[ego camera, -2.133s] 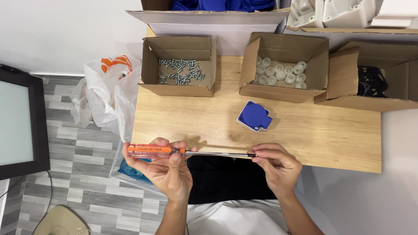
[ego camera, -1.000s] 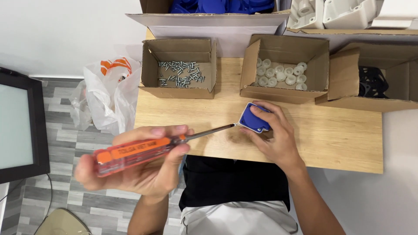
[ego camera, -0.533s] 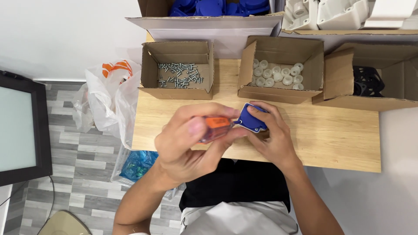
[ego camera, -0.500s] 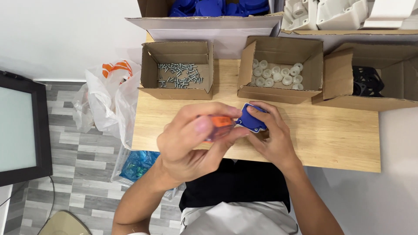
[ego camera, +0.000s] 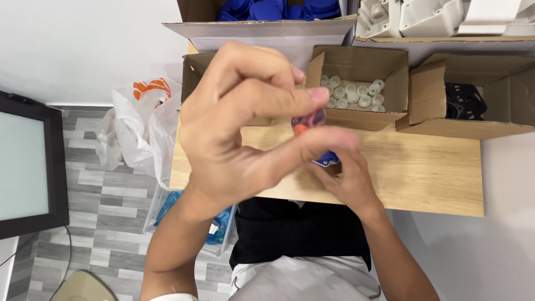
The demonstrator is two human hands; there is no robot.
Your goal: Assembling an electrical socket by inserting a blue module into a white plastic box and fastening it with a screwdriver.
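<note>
My left hand [ego camera: 245, 122] is raised close to the camera and grips the orange handle end of a screwdriver [ego camera: 307, 122], seen end-on between thumb and fingers. Its shaft points down and is hidden behind the hand. My right hand [ego camera: 348, 181] rests on the wooden table [ego camera: 423, 167] and holds a small blue plastic part [ego camera: 326, 160], of which only a sliver shows under my left thumb.
Cardboard boxes line the table's far edge: one with white round caps [ego camera: 354, 92], one with black parts [ego camera: 465, 100], one mostly hidden behind my left hand. Behind them, boxes of blue parts [ego camera: 267, 8] and white parts [ego camera: 412, 11]. A plastic bag [ego camera: 139, 128] and a monitor [ego camera: 28, 161] are left.
My left hand turned the screwdriver from level to upright and lifted it toward the camera over the blue part. My right hand moved from the shaft tip to the blue part.
</note>
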